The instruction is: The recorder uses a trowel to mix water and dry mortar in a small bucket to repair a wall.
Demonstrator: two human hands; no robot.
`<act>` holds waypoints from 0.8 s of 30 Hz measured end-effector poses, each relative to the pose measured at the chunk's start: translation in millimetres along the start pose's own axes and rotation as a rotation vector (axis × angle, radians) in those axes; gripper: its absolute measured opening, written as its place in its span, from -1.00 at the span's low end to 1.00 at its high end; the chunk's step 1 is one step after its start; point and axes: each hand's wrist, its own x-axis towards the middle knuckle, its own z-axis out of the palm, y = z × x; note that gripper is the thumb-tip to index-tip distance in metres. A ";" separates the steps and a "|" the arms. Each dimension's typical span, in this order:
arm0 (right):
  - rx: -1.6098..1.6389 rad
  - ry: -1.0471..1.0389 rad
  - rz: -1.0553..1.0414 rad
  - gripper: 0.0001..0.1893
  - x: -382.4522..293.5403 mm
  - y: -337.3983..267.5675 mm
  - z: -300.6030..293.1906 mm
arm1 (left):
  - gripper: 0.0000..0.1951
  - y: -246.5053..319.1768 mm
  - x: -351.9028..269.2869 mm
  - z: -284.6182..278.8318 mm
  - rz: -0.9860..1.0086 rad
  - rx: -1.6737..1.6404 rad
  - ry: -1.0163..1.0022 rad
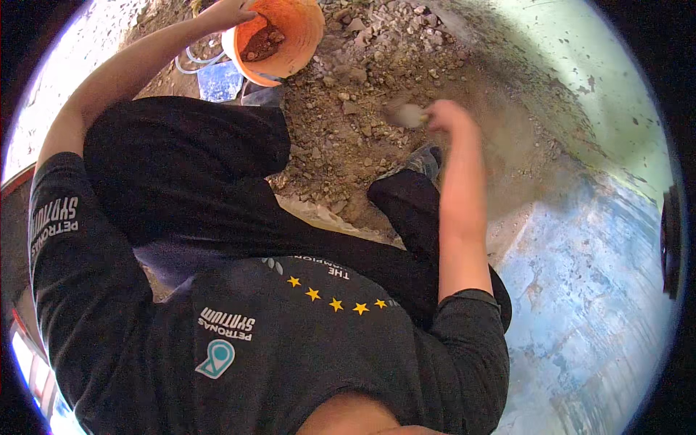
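Note:
My left hand (pixel 225 13) is at the rim of an orange plastic bucket (pixel 296 41), its fingers over the edge. The bucket is tilted with its mouth towards me, and some brown soil with small stones (pixel 263 43) lies inside. My right hand (pixel 447 115) grips the short handle of a hand tool (pixel 408 115), perhaps a trowel; its head is blurred by motion. The tool is just above a bed of loose soil and broken rubble (pixel 353 125), to the right of the bucket and beyond my shoe (pixel 421 162).
A heap of grey stones (pixel 413 27) lies at the top. A worn, pale green and blue wall (pixel 576 283) curves along the right side. Beside the bucket is a blue object (pixel 220 81) with a pale loop. My bent legs frame the rubble.

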 end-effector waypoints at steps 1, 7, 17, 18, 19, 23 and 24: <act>0.008 0.022 -0.026 -0.38 11.5 -22.6 22.7 | -0.56 1.5 -1.0 -0.5 -0.043 0.004 -0.011; 0.309 0.012 -0.015 -0.39 18.6 -35.7 60.4 | -0.61 -3.8 1.3 9.9 0.030 -0.037 0.059; 0.865 0.000 -0.020 -0.54 8.7 -27.3 86.1 | -0.48 -37.0 20.9 32.9 0.093 -0.180 -0.012; 1.048 0.044 0.005 -0.57 2.4 -28.1 83.9 | -0.47 -36.5 19.9 29.7 0.086 -0.059 -0.011; 1.205 0.057 0.110 -0.61 -2.0 -32.5 80.4 | -0.48 -33.9 18.2 29.2 0.067 -0.093 -0.004; 1.600 0.139 0.002 -0.70 -35.8 -1.2 33.9 | -0.50 -31.2 10.7 26.0 0.045 -0.118 -0.007; 1.701 0.127 -0.077 -0.72 -41.1 8.5 19.7 | -0.50 -30.6 14.4 24.9 -0.002 -0.178 -0.022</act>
